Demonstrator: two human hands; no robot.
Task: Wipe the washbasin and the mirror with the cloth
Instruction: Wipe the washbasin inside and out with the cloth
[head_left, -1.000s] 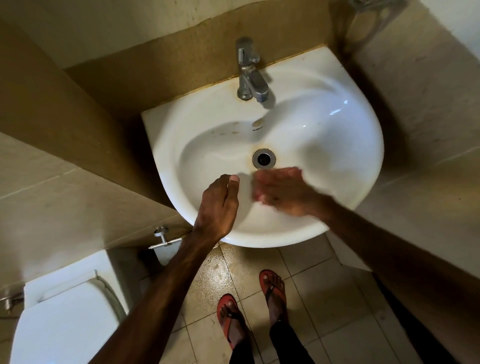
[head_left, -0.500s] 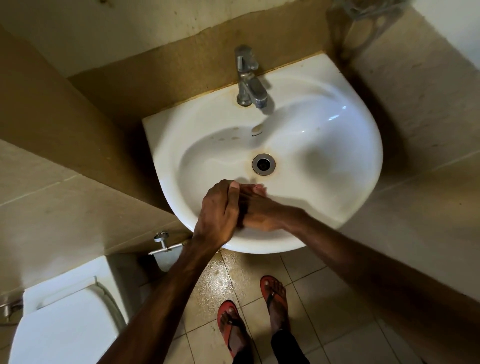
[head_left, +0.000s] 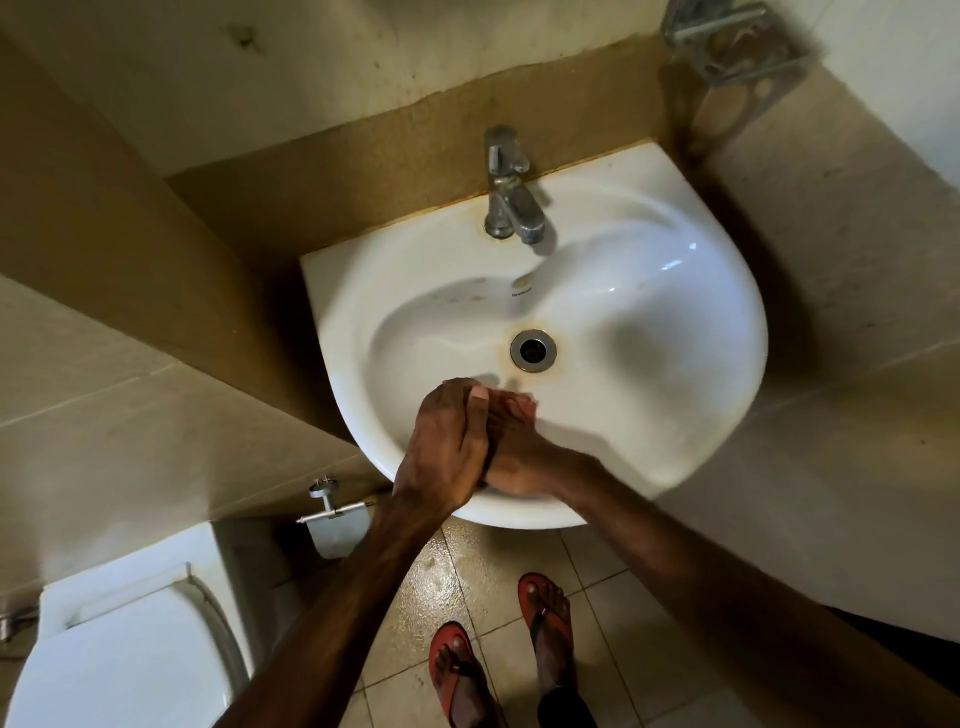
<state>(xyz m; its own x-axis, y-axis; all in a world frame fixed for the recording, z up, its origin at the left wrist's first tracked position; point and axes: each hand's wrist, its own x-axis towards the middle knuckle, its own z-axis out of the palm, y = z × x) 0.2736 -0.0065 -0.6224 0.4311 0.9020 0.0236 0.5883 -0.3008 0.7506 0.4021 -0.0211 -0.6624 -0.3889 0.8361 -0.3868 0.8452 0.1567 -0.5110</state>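
Observation:
The white washbasin (head_left: 727, 332) hangs on the wall below me, with brownish stains around its drain (head_left: 533, 351). Over the basin's near side my left hand (head_left: 441, 447) wraps around my right hand (head_left: 519, 452), its thumb lying across my right fingers. My right fingertips stick out straight toward the drain. No cloth shows in either hand or anywhere else. The mirror is out of view.
A chrome tap (head_left: 511, 192) stands at the basin's back edge. A metal wall holder (head_left: 727, 36) sits at the top right. A white toilet (head_left: 130, 649) and paper holder (head_left: 332, 514) are at the lower left. My feet in red flip-flops (head_left: 545, 613) stand on wet floor tiles.
My right hand slid left from beside the drain into my left hand, and the two hands are now clasped together over the basin's near side.

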